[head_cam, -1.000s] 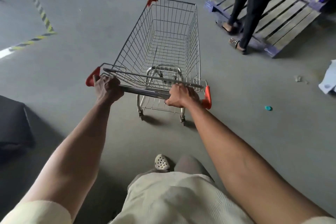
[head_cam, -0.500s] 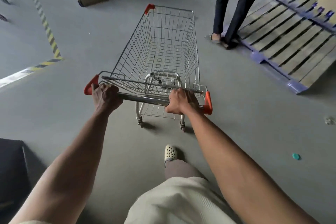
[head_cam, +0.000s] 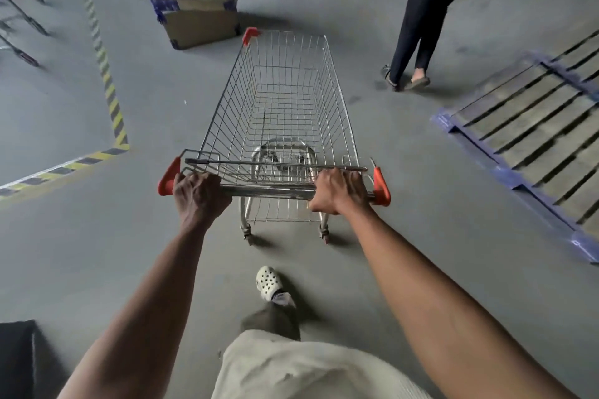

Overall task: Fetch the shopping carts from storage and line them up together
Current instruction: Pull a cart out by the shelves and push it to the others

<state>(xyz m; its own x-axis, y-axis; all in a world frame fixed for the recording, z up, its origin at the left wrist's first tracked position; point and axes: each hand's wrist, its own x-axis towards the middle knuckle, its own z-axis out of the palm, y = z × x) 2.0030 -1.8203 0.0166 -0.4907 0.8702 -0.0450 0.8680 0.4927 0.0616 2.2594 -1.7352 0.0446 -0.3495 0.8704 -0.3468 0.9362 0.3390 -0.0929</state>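
The wire shopping cart [head_cam: 285, 107] stands just ahead of our left hand [head_cam: 197, 194] and right hand [head_cam: 340, 191], only its 2 rear wheels showing. Right of the right hand, a pallet [head_cam: 534, 139] runs out of frame. Farther ahead, a bystander [head_cam: 418, 19] is cut off at the waist. Both hands curl round the handle bar [head_cam: 269, 192], fingertips hidden.

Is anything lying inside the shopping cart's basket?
No, the shopping cart carries nothing; only the grey floor shows through its wire mesh.
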